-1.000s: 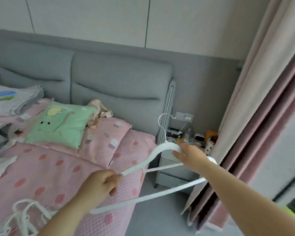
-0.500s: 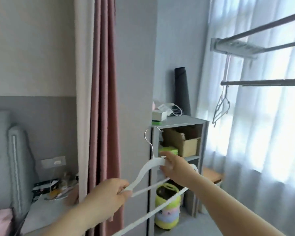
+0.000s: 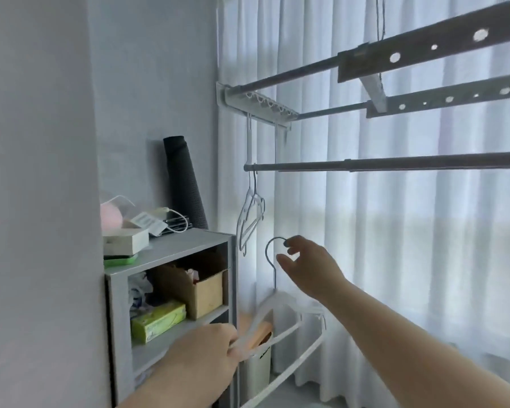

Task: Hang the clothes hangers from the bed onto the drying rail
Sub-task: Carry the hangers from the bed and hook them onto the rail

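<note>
I hold a white clothes hanger (image 3: 280,304) low in front of the window. My left hand (image 3: 206,348) grips its left shoulder near the shelf unit. My right hand (image 3: 304,266) is raised at the metal hook (image 3: 270,254), with curled fingertips on the hook's free end. The horizontal drying rail (image 3: 395,164) runs across the window above the hook. Two pale hangers (image 3: 249,219) hang from the rail's left end, just left of and above my hook.
A grey shelf unit (image 3: 171,254) with boxes and a black roll (image 3: 184,184) stands at the left, against the wall. Higher rack bars with holes (image 3: 424,51) run above the rail. White curtains (image 3: 409,245) cover the window behind.
The view has turned from the bed to the window and drying rail. My right hand has moved from the hanger's neck up to the hook. The hanger is closer to the rail.
</note>
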`<control>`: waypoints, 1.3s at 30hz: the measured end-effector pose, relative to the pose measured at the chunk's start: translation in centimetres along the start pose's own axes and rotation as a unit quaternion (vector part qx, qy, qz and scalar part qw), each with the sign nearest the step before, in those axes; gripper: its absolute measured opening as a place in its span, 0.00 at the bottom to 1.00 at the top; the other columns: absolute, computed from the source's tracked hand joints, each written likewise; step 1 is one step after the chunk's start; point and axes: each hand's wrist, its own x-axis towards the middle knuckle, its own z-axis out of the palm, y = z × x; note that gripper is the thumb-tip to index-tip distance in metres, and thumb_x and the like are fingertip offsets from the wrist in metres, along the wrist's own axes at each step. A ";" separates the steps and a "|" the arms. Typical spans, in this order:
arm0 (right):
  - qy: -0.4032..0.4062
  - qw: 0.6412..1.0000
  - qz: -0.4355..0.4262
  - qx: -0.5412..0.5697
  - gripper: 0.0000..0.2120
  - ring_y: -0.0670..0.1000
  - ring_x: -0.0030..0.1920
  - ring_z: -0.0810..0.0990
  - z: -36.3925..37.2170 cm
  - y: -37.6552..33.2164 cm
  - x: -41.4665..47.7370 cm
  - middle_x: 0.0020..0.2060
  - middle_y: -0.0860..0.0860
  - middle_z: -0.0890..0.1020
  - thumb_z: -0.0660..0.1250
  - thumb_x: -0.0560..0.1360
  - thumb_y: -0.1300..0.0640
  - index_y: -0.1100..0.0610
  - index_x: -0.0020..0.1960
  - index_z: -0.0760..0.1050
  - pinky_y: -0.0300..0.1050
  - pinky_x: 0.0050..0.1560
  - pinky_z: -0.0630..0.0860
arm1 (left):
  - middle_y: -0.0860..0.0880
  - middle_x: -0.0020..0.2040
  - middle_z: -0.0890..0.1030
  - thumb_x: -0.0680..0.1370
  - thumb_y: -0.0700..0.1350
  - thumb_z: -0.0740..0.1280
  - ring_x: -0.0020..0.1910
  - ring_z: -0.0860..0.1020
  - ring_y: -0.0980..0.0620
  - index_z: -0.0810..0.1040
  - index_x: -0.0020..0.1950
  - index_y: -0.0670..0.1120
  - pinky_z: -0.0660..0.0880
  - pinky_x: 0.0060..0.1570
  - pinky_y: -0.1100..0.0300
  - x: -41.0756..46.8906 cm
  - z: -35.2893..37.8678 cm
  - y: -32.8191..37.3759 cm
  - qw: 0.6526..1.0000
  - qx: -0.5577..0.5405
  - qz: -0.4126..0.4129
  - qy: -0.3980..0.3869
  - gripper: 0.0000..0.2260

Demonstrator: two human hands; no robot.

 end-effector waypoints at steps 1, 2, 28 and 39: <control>0.011 1.000 0.007 -0.010 0.15 0.52 0.60 0.74 -0.1 0.3 1.9 0.60 0.51 0.76 0.57 0.78 0.53 0.56 0.63 0.70 0.41 0.56 0.68 | 0.55 0.36 0.72 0.79 0.50 0.56 0.42 0.76 0.55 0.74 0.49 0.50 0.71 0.45 0.61 1.9 -0.5 0.0 1.000 0.006 0.014 0.006 0.09; 0.022 1.000 0.012 -0.018 0.13 0.54 0.58 0.75 -0.2 0.5 3.8 0.59 0.53 0.77 0.56 0.79 0.55 0.58 0.59 0.73 0.42 0.54 0.69 | 0.56 0.34 0.71 0.79 0.51 0.56 0.39 0.74 0.58 0.75 0.49 0.51 0.71 0.44 0.63 3.7 -1.0 -0.2 0.999 0.013 0.029 0.013 0.09; 0.103 0.875 -0.080 -0.466 0.16 0.55 0.61 0.70 -6.9 7.5 29.3 0.57 0.53 0.75 0.54 0.77 0.60 0.57 0.64 0.65 0.48 0.66 0.60 | 0.51 0.25 0.78 0.78 0.43 0.59 0.12 0.68 0.60 0.78 0.44 0.43 0.71 0.25 0.66 32.3 -9.3 2.2 0.984 -0.071 0.005 0.163 0.09; 0.129 0.881 -0.147 -0.431 0.12 0.54 0.43 0.71 -6.8 10.6 31.3 0.51 0.52 0.77 0.52 0.78 0.61 0.56 0.60 0.67 0.44 0.40 0.63 | 0.51 0.25 0.77 0.77 0.39 0.58 0.13 0.68 0.61 0.75 0.41 0.41 0.72 0.32 0.65 38.5 -7.1 2.8 0.986 -0.050 -0.069 0.145 0.08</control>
